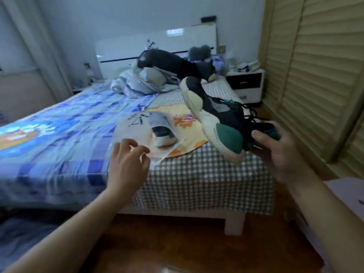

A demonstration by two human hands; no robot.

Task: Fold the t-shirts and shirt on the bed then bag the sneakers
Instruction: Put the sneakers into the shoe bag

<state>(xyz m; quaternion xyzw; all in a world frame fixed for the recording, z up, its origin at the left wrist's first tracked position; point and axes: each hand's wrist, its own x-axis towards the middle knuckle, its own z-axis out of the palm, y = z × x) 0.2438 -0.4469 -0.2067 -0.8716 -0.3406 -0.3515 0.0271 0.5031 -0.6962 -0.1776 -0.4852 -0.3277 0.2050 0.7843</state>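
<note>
Dark mesh and a cream sole with a green heel patch mark the sneaker [220, 117] gripped at its heel end by the right hand [279, 146], held sole-leftward above the bed [197, 184] at right of centre. A second sneaker [162, 134] lies inside a clear plastic bag [136, 125] at frame centre. The left hand [128, 160] is held with fingers loosely curled just beside the bag edge; contact cannot be determined.
</note>
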